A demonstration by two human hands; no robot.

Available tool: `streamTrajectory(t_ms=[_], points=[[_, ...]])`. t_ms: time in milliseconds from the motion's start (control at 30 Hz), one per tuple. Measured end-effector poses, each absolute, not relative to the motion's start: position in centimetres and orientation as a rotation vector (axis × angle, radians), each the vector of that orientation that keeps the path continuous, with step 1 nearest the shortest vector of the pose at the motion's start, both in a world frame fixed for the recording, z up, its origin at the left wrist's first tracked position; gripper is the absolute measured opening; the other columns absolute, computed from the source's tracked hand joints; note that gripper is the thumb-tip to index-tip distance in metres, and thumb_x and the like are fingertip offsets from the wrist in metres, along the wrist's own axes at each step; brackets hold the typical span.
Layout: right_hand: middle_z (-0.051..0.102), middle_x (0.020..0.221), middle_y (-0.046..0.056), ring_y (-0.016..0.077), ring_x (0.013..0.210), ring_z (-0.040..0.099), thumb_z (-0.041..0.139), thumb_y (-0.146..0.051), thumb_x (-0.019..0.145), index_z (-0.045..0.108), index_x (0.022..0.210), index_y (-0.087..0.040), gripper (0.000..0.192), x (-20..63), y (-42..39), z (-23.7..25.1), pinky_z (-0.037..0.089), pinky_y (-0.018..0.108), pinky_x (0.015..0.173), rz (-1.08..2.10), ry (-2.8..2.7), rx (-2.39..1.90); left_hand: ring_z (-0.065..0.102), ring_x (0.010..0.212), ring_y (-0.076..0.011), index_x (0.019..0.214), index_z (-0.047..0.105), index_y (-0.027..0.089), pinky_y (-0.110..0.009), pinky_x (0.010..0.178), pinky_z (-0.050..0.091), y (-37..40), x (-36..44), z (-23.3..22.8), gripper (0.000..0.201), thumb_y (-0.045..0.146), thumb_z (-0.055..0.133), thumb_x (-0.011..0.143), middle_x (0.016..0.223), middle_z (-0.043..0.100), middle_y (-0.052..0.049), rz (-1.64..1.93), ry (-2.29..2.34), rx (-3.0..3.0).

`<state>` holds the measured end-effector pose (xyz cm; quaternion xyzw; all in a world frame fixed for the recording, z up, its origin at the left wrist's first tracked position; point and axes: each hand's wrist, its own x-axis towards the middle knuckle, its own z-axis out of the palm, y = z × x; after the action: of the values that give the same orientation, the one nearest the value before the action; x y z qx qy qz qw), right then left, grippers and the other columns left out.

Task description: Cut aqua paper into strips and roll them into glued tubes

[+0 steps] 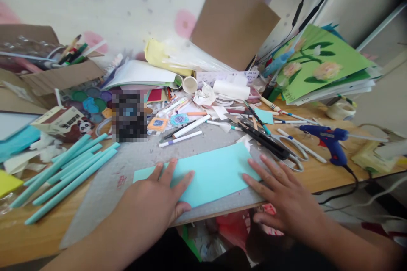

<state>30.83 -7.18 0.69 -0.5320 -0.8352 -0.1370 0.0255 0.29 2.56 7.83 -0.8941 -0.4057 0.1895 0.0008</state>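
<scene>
A strip of light blue paper (pixel 216 173) lies flat on the grey mat (pixel 104 186) near the table's front edge. My left hand (pixel 162 190) rests on its left part, fingers spread across the surface. Over at the right end, my right hand (pixel 280 190) has its fingers stretched out, the fingertips at the paper's edge. Neither hand grips anything. Just beyond the paper's right end lie a black utility knife (pixel 263 139) and a pair of scissors (pixel 295 152). Several rolled light blue paper tubes (pixel 76 178) lie to the left.
A blue glue gun (pixel 330 139) with a cable stands on the right. Pens, paper scraps and a white roll (pixel 231 89) crowd the back. A panda-printed carton (pixel 65 123) and a cardboard box (pixel 63 78) are at left; a green flowered card (pixel 318 63) leans at right.
</scene>
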Motion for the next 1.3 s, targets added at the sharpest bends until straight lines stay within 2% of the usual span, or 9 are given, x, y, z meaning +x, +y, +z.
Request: streamTrajectory(t_ms=[167,267,467,600,700,800,1067,1167,1300], points=[[0.034,0.156,0.011,0.0383,0.145,0.02,0.059,-0.061,0.084,0.041,0.145,-0.021,0.075,33.0,-8.9,0.6,0.028,0.06,0.107,-0.513,-2.527,-1.723,0.051,0.123,-0.047,0.141,0.046,0.033,-0.055,0.076,0.056,3.0,0.2,7.7,0.05,0.031,0.057,0.093,0.149,0.035,-0.025,0.602,-1.221,-2.825],[0.035,0.155,0.013,0.0365,0.145,0.02,0.056,-0.055,0.088,0.046,0.141,-0.017,0.066,32.7,-9.1,1.0,0.024,0.059,0.11,-0.546,-2.505,-1.722,0.059,0.113,-0.0456,0.14,0.049,0.033,-0.052,0.073,0.057,3.5,0.0,7.6,0.044,0.031,0.052,0.095,0.144,0.044,-0.025,0.538,-1.121,-2.821],[0.038,0.154,0.011,0.0316,0.146,0.017,0.05,-0.064,0.089,0.04,0.145,-0.013,0.076,25.9,-7.3,1.7,0.009,0.058,0.114,-0.415,-2.619,-1.518,0.071,0.088,-0.0303,0.14,0.049,0.035,-0.04,0.075,0.053,4.5,-0.1,9.3,0.05,0.012,0.042,0.096,0.134,0.057,-0.02,0.522,-0.938,-2.853],[0.04,0.153,0.013,0.0365,0.143,0.019,0.055,-0.073,0.079,0.041,0.145,-0.011,0.092,20.5,-6.4,1.4,0.017,0.059,0.11,-0.241,-2.655,-1.407,0.07,0.09,-0.0305,0.136,0.053,0.035,-0.036,0.072,0.05,5.3,0.2,10.2,0.044,0.017,0.04,0.098,0.117,0.068,-0.013,0.588,-0.863,-2.881],[0.045,0.147,0.018,0.0402,0.133,0.032,0.053,-0.079,0.074,0.043,0.144,-0.01,0.099,18.0,-6.2,1.1,0.023,0.059,0.107,-0.14,-2.625,-1.371,0.068,0.091,-0.0287,0.127,0.061,0.027,-0.038,0.075,0.051,6.1,0.7,10.4,0.032,0.025,0.045,0.1,0.102,0.071,-0.012,0.652,-0.837,-2.919],[0.055,0.133,0.019,0.0363,0.113,0.046,0.046,-0.085,0.072,0.045,0.143,-0.01,0.103,15.9,-6.1,0.9,0.028,0.055,0.103,-0.056,-2.586,-1.332,0.065,0.093,-0.0225,0.117,0.062,0.017,-0.042,0.082,0.053,6.6,1.1,10.5,0.027,0.034,0.053,0.098,0.105,0.067,-0.008,0.702,-0.853,-2.945],[0.063,0.114,0.016,0.0302,0.095,0.049,0.038,-0.087,0.073,0.04,0.144,-0.005,0.108,9.8,-4.9,1.0,0.037,0.052,0.091,0.103,-2.596,-1.189,0.062,0.099,-0.0225,0.118,0.058,0.016,-0.044,0.085,0.054,6.9,1.7,10.7,0.031,0.036,0.059,0.095,0.117,0.061,-0.009,0.757,-0.945,-2.944],[0.063,0.116,0.014,0.0306,0.1,0.051,0.046,-0.082,0.076,0.043,0.142,-0.007,0.1,7.0,-4.9,1.0,0.039,0.055,0.093,0.122,-2.695,-1.112,0.063,0.097,-0.0214,0.117,0.058,0.015,-0.043,0.084,0.054,6.6,1.4,11.0,0.03,0.036,0.058,0.095,0.114,0.062,-0.008,0.733,-0.958,-2.945],[0.066,0.105,0.0,0.0225,0.087,0.056,0.045,-0.054,0.095,0.054,0.13,-0.023,0.048,6.9,-5.5,0.9,0.044,0.051,0.089,0.04,-2.794,-0.728,0.068,0.09,-0.0294,0.123,0.063,0.025,-0.043,0.078,0.054,5.5,0.5,10.5,0.034,0.034,0.063,0.091,0.102,0.07,-0.012,0.578,-0.924,-2.948]])
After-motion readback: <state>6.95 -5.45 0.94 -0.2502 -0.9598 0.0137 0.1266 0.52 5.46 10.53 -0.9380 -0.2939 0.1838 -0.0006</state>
